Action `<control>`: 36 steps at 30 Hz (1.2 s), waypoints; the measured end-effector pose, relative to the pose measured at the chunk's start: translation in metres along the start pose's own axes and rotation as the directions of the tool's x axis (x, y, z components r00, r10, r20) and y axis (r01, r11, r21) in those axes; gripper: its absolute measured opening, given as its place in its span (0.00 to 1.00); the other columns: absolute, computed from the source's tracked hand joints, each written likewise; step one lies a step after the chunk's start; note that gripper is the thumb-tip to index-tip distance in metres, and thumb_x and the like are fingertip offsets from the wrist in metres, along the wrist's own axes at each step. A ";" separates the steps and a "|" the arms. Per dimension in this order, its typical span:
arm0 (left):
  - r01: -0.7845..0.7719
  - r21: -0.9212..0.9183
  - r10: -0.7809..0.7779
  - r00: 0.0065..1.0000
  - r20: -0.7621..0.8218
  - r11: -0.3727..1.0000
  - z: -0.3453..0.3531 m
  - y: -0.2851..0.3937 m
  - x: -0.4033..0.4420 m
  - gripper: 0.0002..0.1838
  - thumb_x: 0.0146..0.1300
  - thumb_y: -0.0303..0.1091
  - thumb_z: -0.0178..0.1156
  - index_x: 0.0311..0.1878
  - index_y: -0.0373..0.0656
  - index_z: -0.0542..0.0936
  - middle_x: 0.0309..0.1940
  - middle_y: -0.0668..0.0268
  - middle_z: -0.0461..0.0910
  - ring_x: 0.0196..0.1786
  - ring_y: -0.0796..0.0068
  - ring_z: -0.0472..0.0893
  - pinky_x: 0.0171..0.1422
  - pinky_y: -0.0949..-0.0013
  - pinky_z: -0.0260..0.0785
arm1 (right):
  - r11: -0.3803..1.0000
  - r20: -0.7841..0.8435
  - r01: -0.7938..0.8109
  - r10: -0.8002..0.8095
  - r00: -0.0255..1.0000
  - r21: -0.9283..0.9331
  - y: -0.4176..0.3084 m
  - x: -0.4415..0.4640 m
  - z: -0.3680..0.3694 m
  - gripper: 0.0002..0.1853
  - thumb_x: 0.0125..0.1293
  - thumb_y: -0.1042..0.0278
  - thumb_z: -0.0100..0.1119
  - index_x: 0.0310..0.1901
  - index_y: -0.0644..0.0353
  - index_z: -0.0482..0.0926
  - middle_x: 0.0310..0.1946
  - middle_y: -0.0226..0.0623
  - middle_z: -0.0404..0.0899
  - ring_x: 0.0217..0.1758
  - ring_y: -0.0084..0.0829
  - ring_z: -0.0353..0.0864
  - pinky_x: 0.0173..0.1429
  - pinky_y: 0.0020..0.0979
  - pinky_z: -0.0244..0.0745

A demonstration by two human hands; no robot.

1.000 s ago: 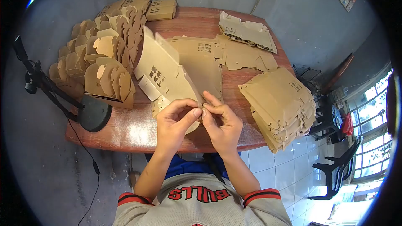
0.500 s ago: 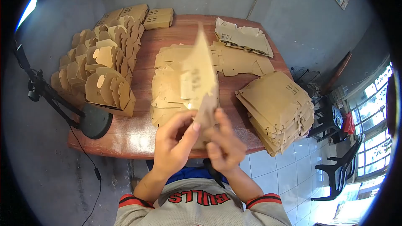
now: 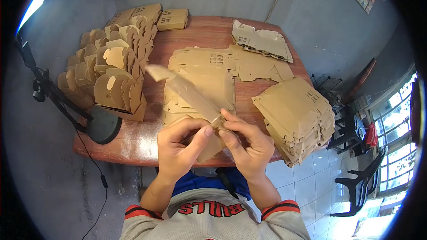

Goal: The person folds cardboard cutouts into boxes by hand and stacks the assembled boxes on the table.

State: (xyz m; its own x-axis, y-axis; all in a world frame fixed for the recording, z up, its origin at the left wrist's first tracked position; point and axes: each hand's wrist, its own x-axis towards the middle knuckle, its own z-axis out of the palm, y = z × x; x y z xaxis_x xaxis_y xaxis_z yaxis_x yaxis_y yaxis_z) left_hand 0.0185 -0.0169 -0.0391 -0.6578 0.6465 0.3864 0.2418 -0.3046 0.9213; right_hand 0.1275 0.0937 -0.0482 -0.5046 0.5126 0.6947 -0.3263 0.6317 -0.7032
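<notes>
A brown cardboard piece [image 3: 191,94], seen nearly edge-on and partly blurred, slants from the upper left down to my fingertips. My left hand [image 3: 184,144] pinches its near end between thumb and fingers. Close beside it on the right, my right hand [image 3: 247,144] pinches the same end, with its thumb and fingers on a small folded part. Under and beyond the piece lies a pile of flat cardboard [image 3: 202,78], printed "EAT ME!", in the middle of the wooden table [image 3: 138,142].
Folded open boxes [image 3: 115,66] crowd the left side, with closed boxes [image 3: 173,19] behind. Stacked cardboard [image 3: 296,111] stands at the right edge; more flat pieces [image 3: 262,40] lie at the back right. A lamp base [image 3: 103,129] sits front left. Black chairs [image 3: 358,184] stand right.
The cardboard piece has swung from its wide printed face, through upright, to a narrow slant toward the left. My right hand, blurred and looser half a second ago, now pinches its end.
</notes>
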 end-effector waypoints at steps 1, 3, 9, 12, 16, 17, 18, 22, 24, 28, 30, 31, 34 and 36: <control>-0.005 0.003 0.005 1.000 0.004 1.000 -0.002 -0.002 0.000 0.05 0.63 0.26 0.63 0.35 0.33 0.82 0.23 0.71 0.77 0.26 0.88 0.72 0.29 0.81 0.62 | 0.999 0.010 -0.003 0.004 1.000 -0.039 -0.003 -0.001 -0.002 0.09 0.61 0.75 0.66 0.44 0.63 0.84 0.48 0.47 0.84 0.45 0.32 0.87 0.45 0.27 0.82; -0.025 -0.026 0.025 1.000 -0.003 0.999 -0.001 -0.006 -0.003 0.05 0.63 0.26 0.63 0.35 0.33 0.83 0.24 0.71 0.77 0.26 0.88 0.72 0.29 0.81 0.62 | 0.993 0.043 0.042 -0.038 0.998 -0.115 -0.004 -0.002 -0.005 0.08 0.60 0.75 0.67 0.42 0.62 0.83 0.47 0.46 0.84 0.43 0.33 0.88 0.42 0.28 0.83; -0.085 -0.087 0.084 0.996 -0.011 0.993 0.002 -0.011 -0.003 0.04 0.61 0.25 0.64 0.36 0.33 0.83 0.26 0.68 0.80 0.27 0.86 0.74 0.30 0.80 0.64 | 0.965 0.171 0.188 -0.157 0.973 -0.184 -0.003 0.008 -0.014 0.07 0.57 0.76 0.67 0.38 0.61 0.82 0.45 0.45 0.85 0.41 0.35 0.88 0.37 0.28 0.83; -0.102 -0.086 0.103 0.995 0.001 0.991 0.001 -0.015 -0.003 0.05 0.60 0.24 0.64 0.36 0.32 0.83 0.27 0.67 0.81 0.28 0.85 0.76 0.31 0.80 0.65 | 0.969 0.208 0.184 -0.148 0.967 -0.167 -0.004 0.011 -0.019 0.08 0.54 0.78 0.65 0.37 0.62 0.81 0.45 0.45 0.85 0.41 0.36 0.88 0.39 0.29 0.83; -0.171 -0.057 0.170 0.985 -0.014 0.984 0.001 -0.023 -0.006 0.05 0.58 0.23 0.64 0.37 0.32 0.84 0.28 0.65 0.82 0.28 0.82 0.77 0.32 0.79 0.67 | 0.982 0.256 0.158 -0.128 0.958 -0.100 -0.005 0.014 -0.021 0.06 0.54 0.81 0.63 0.35 0.66 0.81 0.40 0.50 0.85 0.43 0.38 0.88 0.43 0.30 0.83; -0.188 -0.031 0.188 0.982 -0.001 0.982 -0.001 -0.024 -0.006 0.05 0.58 0.22 0.64 0.37 0.32 0.84 0.29 0.65 0.82 0.28 0.82 0.78 0.32 0.79 0.67 | 0.987 0.263 0.144 -0.119 0.957 -0.075 -0.005 0.015 -0.021 0.05 0.54 0.81 0.63 0.34 0.69 0.81 0.38 0.51 0.86 0.43 0.38 0.88 0.45 0.30 0.82; -0.214 0.003 0.214 0.977 -0.012 0.977 0.000 -0.022 -0.006 0.05 0.57 0.22 0.65 0.37 0.32 0.84 0.28 0.64 0.82 0.27 0.81 0.78 0.32 0.78 0.68 | 0.985 0.242 0.152 -0.128 0.962 -0.083 -0.004 0.014 -0.021 0.06 0.54 0.81 0.63 0.35 0.67 0.81 0.40 0.50 0.85 0.42 0.37 0.88 0.44 0.29 0.82; -0.334 0.198 0.337 0.941 0.018 0.921 -0.001 -0.009 -0.002 0.07 0.56 0.21 0.66 0.38 0.32 0.84 0.27 0.63 0.82 0.25 0.78 0.78 0.29 0.76 0.68 | 1.000 0.098 0.014 -0.012 0.995 -0.015 0.004 0.004 -0.009 0.08 0.54 0.80 0.65 0.37 0.64 0.80 0.46 0.47 0.85 0.40 0.31 0.88 0.41 0.27 0.83; -0.375 0.278 0.380 0.924 0.039 0.884 0.000 -0.007 -0.002 0.07 0.56 0.21 0.66 0.39 0.32 0.84 0.26 0.62 0.81 0.25 0.77 0.78 0.28 0.75 0.68 | 0.994 0.011 -0.095 0.095 0.995 0.058 0.003 -0.003 -0.001 0.08 0.56 0.81 0.66 0.38 0.65 0.80 0.47 0.48 0.84 0.41 0.30 0.88 0.42 0.27 0.82; -0.393 0.274 0.401 0.916 0.026 0.878 0.004 -0.011 0.001 0.08 0.56 0.20 0.66 0.40 0.33 0.85 0.25 0.62 0.80 0.24 0.77 0.77 0.27 0.75 0.67 | 0.994 -0.168 -0.072 0.085 0.982 0.079 0.008 -0.014 0.016 0.07 0.58 0.81 0.66 0.38 0.66 0.81 0.50 0.54 0.82 0.45 0.32 0.87 0.46 0.27 0.81; -0.372 0.241 0.381 0.924 0.009 0.896 0.005 -0.015 0.001 0.08 0.57 0.20 0.66 0.40 0.33 0.85 0.25 0.63 0.81 0.24 0.78 0.77 0.27 0.76 0.67 | 0.997 -0.191 0.022 -0.035 0.981 -0.069 0.012 -0.016 0.016 0.07 0.59 0.79 0.66 0.39 0.68 0.81 0.52 0.59 0.80 0.49 0.36 0.86 0.49 0.29 0.80; -0.351 0.230 0.362 0.932 -0.004 0.908 0.005 -0.016 0.001 0.08 0.57 0.20 0.66 0.40 0.33 0.85 0.26 0.63 0.81 0.25 0.78 0.77 0.27 0.76 0.67 | 0.978 -0.156 0.077 -0.108 0.982 -0.192 0.013 -0.015 0.014 0.09 0.59 0.77 0.66 0.41 0.69 0.82 0.53 0.61 0.79 0.51 0.38 0.85 0.51 0.30 0.79; -0.308 0.182 0.321 0.946 -0.042 0.934 0.011 -0.015 0.006 0.05 0.59 0.21 0.64 0.39 0.32 0.85 0.26 0.65 0.79 0.26 0.82 0.75 0.28 0.78 0.64 | 0.991 -0.090 -0.013 0.001 0.996 -0.129 0.010 -0.019 0.015 0.16 0.61 0.69 0.67 0.46 0.72 0.82 0.56 0.64 0.76 0.57 0.44 0.81 0.57 0.34 0.76; -0.308 0.147 0.318 0.947 -0.050 0.940 0.012 -0.017 0.007 0.06 0.61 0.23 0.62 0.40 0.32 0.84 0.26 0.65 0.80 0.26 0.82 0.75 0.28 0.78 0.64 | 0.997 -0.018 -0.051 0.050 0.999 -0.053 0.008 -0.020 0.015 0.22 0.61 0.63 0.69 0.50 0.73 0.80 0.58 0.66 0.73 0.61 0.48 0.78 0.60 0.36 0.75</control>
State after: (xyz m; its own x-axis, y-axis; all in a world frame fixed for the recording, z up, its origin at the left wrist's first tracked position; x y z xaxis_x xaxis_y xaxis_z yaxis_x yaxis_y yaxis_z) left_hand 0.0179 0.0011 -0.0514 -0.5816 0.4805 0.6564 0.5344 -0.3826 0.7536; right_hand 0.1228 0.0792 -0.0697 -0.5062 0.5539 0.6610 -0.2570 0.6347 -0.7288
